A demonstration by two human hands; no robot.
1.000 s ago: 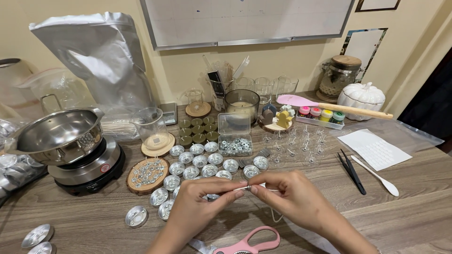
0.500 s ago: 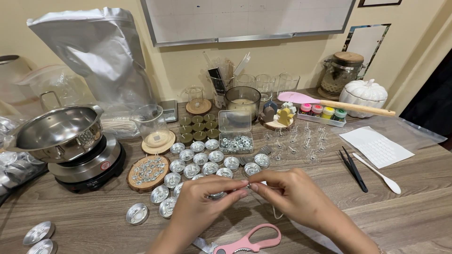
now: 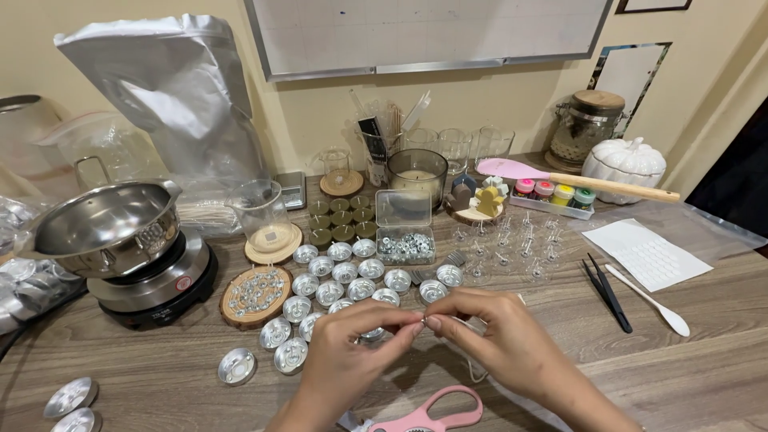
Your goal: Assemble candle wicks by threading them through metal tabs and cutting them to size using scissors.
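Note:
My left hand (image 3: 344,360) and my right hand (image 3: 500,340) meet fingertip to fingertip above the wooden table (image 3: 688,376). Between them they pinch a small metal wick tab (image 3: 422,322) on a thin white wick (image 3: 472,370) that trails down under my right hand. Just beyond my fingers stand several small aluminium tealight cups (image 3: 344,276) in rows. Pink scissors (image 3: 432,418) lie at the near edge below my hands.
A steel pot (image 3: 100,228) sits on a hot plate at left, with a silver bag (image 3: 180,96) behind. A clear box of wick tabs (image 3: 404,240), a wooden coaster (image 3: 254,294), black tweezers (image 3: 608,292), a white spoon (image 3: 650,300) and a pink spatula (image 3: 576,182) lie around.
My hands stay pinched together on the wick and tab, with only small finger shifts. The view has drifted slightly, so everything sits a little lower and to the right.

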